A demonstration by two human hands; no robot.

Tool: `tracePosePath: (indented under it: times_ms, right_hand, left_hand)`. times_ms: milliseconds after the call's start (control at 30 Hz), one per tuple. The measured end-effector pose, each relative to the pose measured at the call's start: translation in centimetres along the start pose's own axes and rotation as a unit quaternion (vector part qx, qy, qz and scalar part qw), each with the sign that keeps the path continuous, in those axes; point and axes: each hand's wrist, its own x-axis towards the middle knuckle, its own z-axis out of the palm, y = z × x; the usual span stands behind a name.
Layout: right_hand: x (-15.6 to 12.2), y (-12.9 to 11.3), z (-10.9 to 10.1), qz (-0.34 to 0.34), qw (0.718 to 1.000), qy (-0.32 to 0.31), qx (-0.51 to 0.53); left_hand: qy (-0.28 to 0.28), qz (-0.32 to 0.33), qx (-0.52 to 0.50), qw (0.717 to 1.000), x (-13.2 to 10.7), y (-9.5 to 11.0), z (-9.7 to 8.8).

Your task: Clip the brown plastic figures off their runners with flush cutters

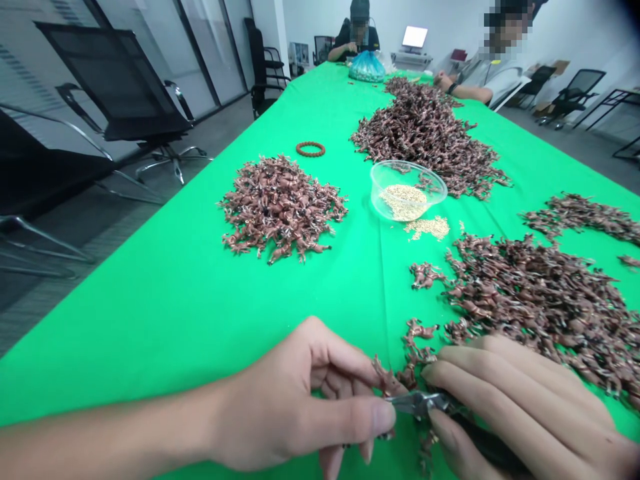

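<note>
**Pliers meet a small brown piece at the table's near edge**

Our left hand (300, 407) is closed in a pinch, thumb and forefinger grasping a small brown piece (384, 381) just above the green cloth (175, 300); our right hand (520, 407) is wrapped around a pair of pliers (420, 402), whose metal tip touches that piece between the two hands. We cannot tell whether the tip is clamped or only resting there. Just behind the right hand spreads a broad heap of like brown pieces (540, 300), with a few strays lying beside the fingers; a second heap (280, 207) sits well apart to the left, and a third, larger one (425, 133) lies farther up the table. Between them stands a clear bowl (381, 175) holding pale beads, with a small spill of beads (427, 228) just in front of it; a brown bracelet (311, 149) lies near the left heap. At the far end we see a seated person (357, 37) behind a blue bag (367, 67); another person (495, 77) sits along the right side.
</note>
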Motion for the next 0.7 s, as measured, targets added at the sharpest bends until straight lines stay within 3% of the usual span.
tracePosePath:
  times_ms: [167,300,467,700]
  right_hand:
    - [-0.3,-0.6,0.4,0.01,1.0,0.011,-0.003]
    - [-0.4,-0.7,0.7,0.03,0.997,0.07,-0.009]
    - [-0.2,-0.2,-0.1,0.005,1.0,0.018,-0.02]
    - [-0.5,-0.6,0.4,0.029,0.998,0.047,-0.012]
  left_hand:
    - [0.004,-0.003,-0.034,0.999,0.0,-0.3,0.0]
    - [-0.038,0.013,-0.096,0.995,0.1,0.3,-0.4]
    - [-0.08,0.027,-0.145,0.986,0.4,1.0,-0.8]
    - [-0.069,0.029,-0.201,0.977,0.3,-0.1,-0.2]
